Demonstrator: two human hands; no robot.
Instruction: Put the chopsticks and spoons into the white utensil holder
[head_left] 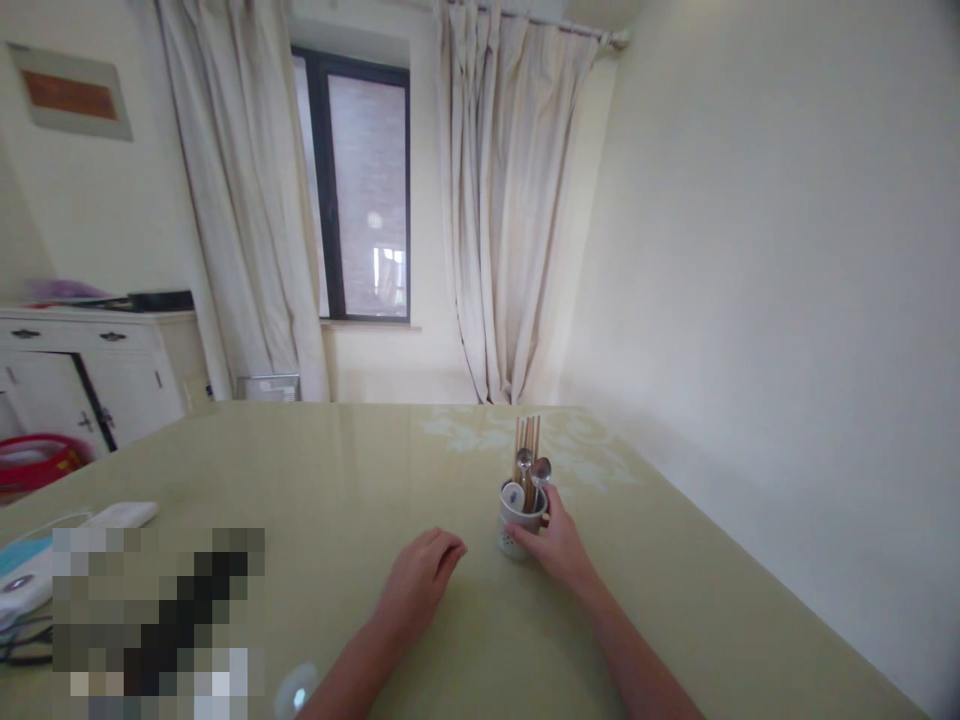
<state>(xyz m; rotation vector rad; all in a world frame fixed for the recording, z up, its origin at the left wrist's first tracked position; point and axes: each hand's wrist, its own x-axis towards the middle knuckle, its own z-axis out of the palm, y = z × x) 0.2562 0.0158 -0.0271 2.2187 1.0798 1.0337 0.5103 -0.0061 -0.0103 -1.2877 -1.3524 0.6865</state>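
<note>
A light grey utensil holder (508, 538) stands upright on the table, with small holes in its side. Wooden chopsticks (529, 436), two metal spoons (541, 470) and a white spoon (513, 497) with a blue mark stick up out of it. My right hand (553, 540) grips the holder from the right, thumb across its front and fingers behind. To the left of the holder, apart from it, my left hand (427, 570) hovers or rests near the tabletop with its fingers curled together; nothing shows in them.
The pale green table (337, 480) has a glossy top and meets a wall on the right. At the left lie a white device (124, 515), dark cables (26, 640) and a blurred-out patch. A white cabinet (127, 370) and a red basin (45, 460) stand beyond the left edge.
</note>
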